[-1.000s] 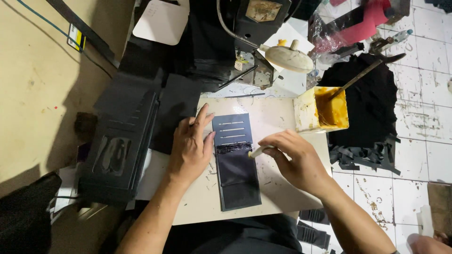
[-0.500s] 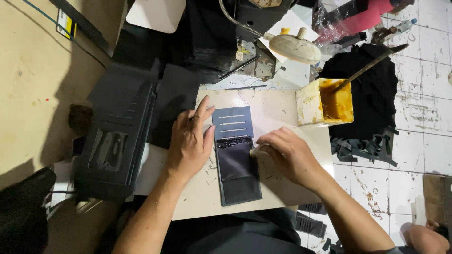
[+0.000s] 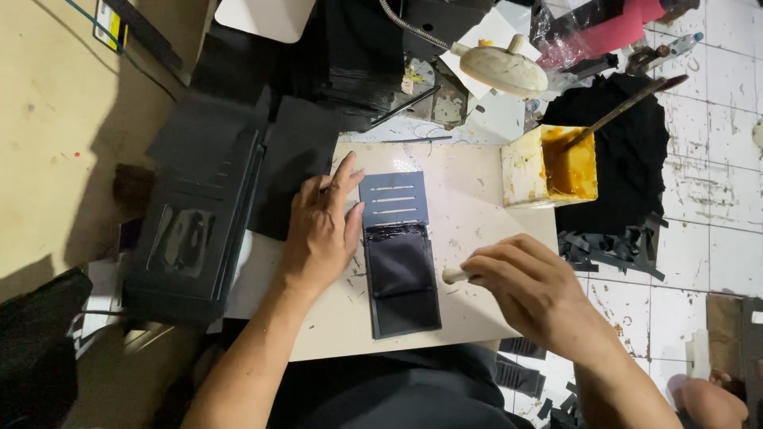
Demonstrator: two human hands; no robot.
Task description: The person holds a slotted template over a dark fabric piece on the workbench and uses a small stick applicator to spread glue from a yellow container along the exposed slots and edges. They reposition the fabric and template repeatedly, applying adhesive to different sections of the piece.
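Left hand (image 3: 320, 226) flat beside dark rectangular panel (image 3: 397, 250), right hand (image 3: 528, 290) gripping pale tool handle (image 3: 455, 276), yellow glue tub (image 3: 550, 165) behind

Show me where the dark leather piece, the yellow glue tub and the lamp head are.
dark leather piece (image 3: 401, 274), head view, on its glossy middle panel.
yellow glue tub (image 3: 520, 168), head view, on its pale left wall.
lamp head (image 3: 502, 70), head view, on the middle of its cream shade.
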